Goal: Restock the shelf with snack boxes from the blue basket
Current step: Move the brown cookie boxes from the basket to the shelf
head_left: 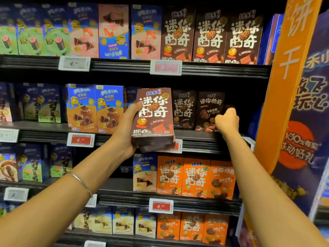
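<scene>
Restocking looks midway. The left hand [127, 129] grips brown snack boxes [154, 114] in front of the middle shelf [195, 135], not yet placed. The right hand [227, 120], curled closed, touches a shelved box [208, 109]. The basket isn't visible.

Left hand [128, 125] gripping; right hand [227, 121] fisted.

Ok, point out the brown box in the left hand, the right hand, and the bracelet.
brown box [154, 113]: head view, middle of its front face.
right hand [227, 121]: head view, back of the closed hand.
bracelet [81, 181]: head view, band across the left wrist.
</scene>
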A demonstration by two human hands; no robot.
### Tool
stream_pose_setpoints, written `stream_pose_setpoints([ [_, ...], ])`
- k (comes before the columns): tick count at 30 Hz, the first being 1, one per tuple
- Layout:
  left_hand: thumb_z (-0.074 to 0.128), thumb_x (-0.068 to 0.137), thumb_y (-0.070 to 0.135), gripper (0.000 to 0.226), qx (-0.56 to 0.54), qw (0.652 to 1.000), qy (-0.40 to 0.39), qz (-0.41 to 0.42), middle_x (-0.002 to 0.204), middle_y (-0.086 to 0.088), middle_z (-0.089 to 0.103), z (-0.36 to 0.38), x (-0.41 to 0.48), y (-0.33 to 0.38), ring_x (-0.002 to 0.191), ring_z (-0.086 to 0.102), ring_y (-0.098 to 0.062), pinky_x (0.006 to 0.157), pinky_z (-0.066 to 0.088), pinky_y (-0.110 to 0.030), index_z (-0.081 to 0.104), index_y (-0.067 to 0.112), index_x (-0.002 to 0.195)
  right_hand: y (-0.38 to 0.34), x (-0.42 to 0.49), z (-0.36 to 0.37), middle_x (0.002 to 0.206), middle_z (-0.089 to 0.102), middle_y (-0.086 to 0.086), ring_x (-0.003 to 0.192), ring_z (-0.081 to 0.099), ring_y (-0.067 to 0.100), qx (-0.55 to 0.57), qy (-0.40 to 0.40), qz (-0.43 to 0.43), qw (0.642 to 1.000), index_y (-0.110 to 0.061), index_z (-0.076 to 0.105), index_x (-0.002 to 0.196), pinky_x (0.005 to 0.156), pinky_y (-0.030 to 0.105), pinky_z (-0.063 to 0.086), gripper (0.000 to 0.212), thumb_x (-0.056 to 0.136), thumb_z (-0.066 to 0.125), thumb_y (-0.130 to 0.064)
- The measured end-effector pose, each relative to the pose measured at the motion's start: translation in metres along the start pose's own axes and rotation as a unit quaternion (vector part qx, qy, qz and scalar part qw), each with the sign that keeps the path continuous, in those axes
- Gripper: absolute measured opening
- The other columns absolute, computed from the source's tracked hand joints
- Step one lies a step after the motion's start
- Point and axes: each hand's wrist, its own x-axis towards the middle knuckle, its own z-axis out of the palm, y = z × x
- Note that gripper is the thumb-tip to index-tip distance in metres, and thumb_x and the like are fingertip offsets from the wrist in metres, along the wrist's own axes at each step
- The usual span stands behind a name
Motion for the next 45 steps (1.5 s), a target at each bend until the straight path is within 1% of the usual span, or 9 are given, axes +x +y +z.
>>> stream_pose_setpoints([
  [9, 0.069, 0.095, 0.05, 0.034, 0.009, 1.0, 0.011, 0.007, 0.103, -0.004, 0.082, 0.006, 0.002, -0.005, 0.084, 0.08, -0.02, 0.066, 0.064, -0.033, 0.071, 0.02, 0.111, 0.004, 0.006, 0.012, 0.13, 0.059, 0.022, 0.117, 0.058, 0.043, -0.079, -0.02, 0.0, 0.997, -0.003, 0.058, 0.127, 0.085, 0.041, 0.046, 0.04, 0.095, 0.066, -0.026],
  [19, 0.066, 0.097, 0.048, 0.034, 0.024, 0.999, 0.018, 0.011, 0.106, -0.004, 0.082, 0.018, 0.0, -0.007, 0.086, 0.08, -0.02, 0.069, 0.065, -0.033, 0.071, 0.019, 0.115, 0.003, 0.006, 0.005, 0.133, 0.056, 0.024, 0.12, 0.055, 0.043, -0.029, -0.035, 0.008, 0.999, -0.001, 0.053, 0.13, 0.095, 0.046, 0.051, 0.046, 0.091, 0.066, -0.021],
  [23, 0.065, 0.098, 0.047, 0.035, 0.027, 0.999, 0.022, 0.016, 0.108, -0.005, 0.081, 0.02, -0.004, -0.008, 0.088, 0.08, -0.022, 0.074, 0.065, -0.034, 0.07, 0.019, 0.118, -0.02, -0.024, -0.011, 0.125, 0.061, 0.011, 0.118, 0.059, 0.029, 0.098, -0.013, -0.056, 0.993, -0.011, 0.05, 0.133, 0.096, 0.046, 0.054, 0.045, 0.096, 0.064, -0.033],
  [26, 0.063, 0.1, 0.046, 0.039, 0.051, 0.998, 0.036, 0.031, 0.114, -0.009, 0.08, 0.026, -0.009, -0.01, 0.093, 0.079, -0.024, 0.084, 0.064, -0.039, 0.068, 0.016, 0.125, -0.041, -0.065, -0.025, 0.101, 0.069, -0.006, 0.092, 0.071, 0.012, 0.206, -0.118, -0.107, 0.965, -0.033, 0.062, 0.107, 0.075, 0.032, 0.062, 0.02, 0.096, 0.059, -0.049],
  [29, 0.061, 0.102, 0.044, 0.045, 0.082, 0.994, 0.046, 0.058, 0.121, -0.016, 0.077, 0.031, -0.012, -0.012, 0.103, 0.076, -0.032, 0.089, 0.061, -0.043, 0.064, 0.011, 0.133, -0.055, -0.098, -0.032, 0.099, 0.073, -0.008, 0.084, 0.075, 0.008, 0.242, -0.297, -0.093, 0.919, -0.036, 0.062, 0.096, 0.057, 0.025, 0.061, 0.03, 0.089, 0.062, -0.066],
  [34, 0.07, 0.085, 0.065, 0.083, 0.09, 0.991, 0.058, 0.077, 0.128, -0.018, 0.073, 0.031, -0.015, -0.007, 0.113, 0.073, -0.038, 0.099, 0.058, -0.054, 0.052, 0.01, 0.145, -0.061, -0.114, -0.026, 0.09, 0.077, -0.011, 0.086, 0.075, 0.01, 0.241, -0.345, -0.131, 0.897, -0.03, 0.066, 0.093, 0.075, 0.034, 0.063, 0.014, 0.094, 0.068, -0.043],
  [39, 0.05, 0.107, 0.051, 0.043, 0.133, 0.984, 0.087, 0.079, 0.106, -0.01, 0.081, 0.018, -0.013, -0.007, 0.094, 0.08, -0.03, 0.084, 0.064, -0.045, 0.074, 0.016, 0.115, -0.062, -0.117, -0.019, 0.092, 0.078, -0.006, 0.087, 0.075, 0.01, 0.259, -0.356, -0.124, 0.889, -0.027, 0.068, 0.094, 0.074, 0.03, 0.063, 0.011, 0.094, 0.069, -0.038],
  [42, 0.049, 0.109, 0.047, 0.043, 0.177, 0.972, 0.121, 0.091, 0.105, -0.012, 0.081, 0.005, -0.01, -0.005, 0.097, 0.078, -0.032, 0.089, 0.062, -0.049, 0.071, 0.01, 0.115, -0.059, -0.112, -0.019, 0.089, 0.078, -0.011, 0.083, 0.075, 0.009, 0.261, -0.346, -0.122, 0.893, -0.03, 0.067, 0.093, 0.062, 0.026, 0.063, 0.007, 0.094, 0.069, -0.036],
  [45, 0.051, 0.109, 0.045, 0.041, 0.181, 0.967, 0.142, 0.11, 0.097, -0.009, 0.081, -0.009, -0.009, -0.001, 0.083, 0.079, -0.025, 0.073, 0.065, -0.04, 0.069, 0.008, 0.11, -0.057, -0.1, -0.02, 0.086, 0.078, -0.009, 0.078, 0.075, 0.006, 0.274, -0.299, -0.104, 0.908, -0.026, 0.066, 0.097, 0.054, 0.023, 0.06, 0.007, 0.095, 0.069, -0.031],
])
